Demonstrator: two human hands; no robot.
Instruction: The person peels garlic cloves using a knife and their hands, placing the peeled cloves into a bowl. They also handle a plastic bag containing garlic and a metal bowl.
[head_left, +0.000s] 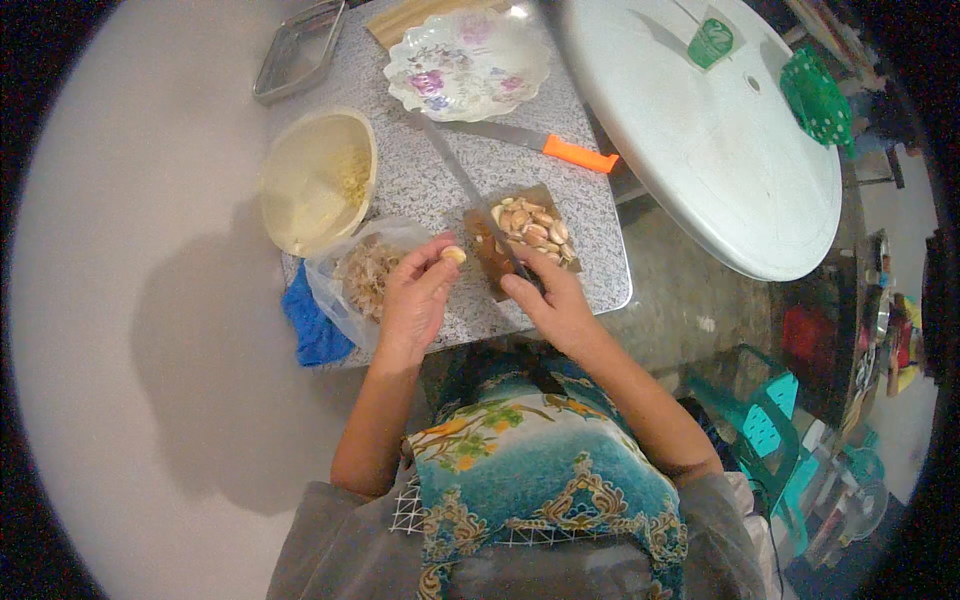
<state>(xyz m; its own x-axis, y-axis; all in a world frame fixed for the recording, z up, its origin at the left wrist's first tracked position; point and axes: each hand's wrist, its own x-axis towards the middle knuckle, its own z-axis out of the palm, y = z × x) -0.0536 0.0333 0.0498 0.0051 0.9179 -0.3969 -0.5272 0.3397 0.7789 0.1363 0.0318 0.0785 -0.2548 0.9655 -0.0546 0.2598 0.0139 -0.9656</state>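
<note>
Between its thumb and fingers, my left hand pinches a small pale nut or seed. My right hand grips the dark handle of a long knife, its blade slanting up and left to the plate's edge. Beneath the knife and right hand lies a shallow square container of brownish nuts or seeds, partly hidden. A clear plastic bag with papery brown peelings sits behind and left of my left hand.
A yellowish bowl with yellow bits stands at the left. Farther back are a floral scalloped plate, an orange-handled knife and a metal tray. A blue cloth hangs at the front left corner. A white round table stands right.
</note>
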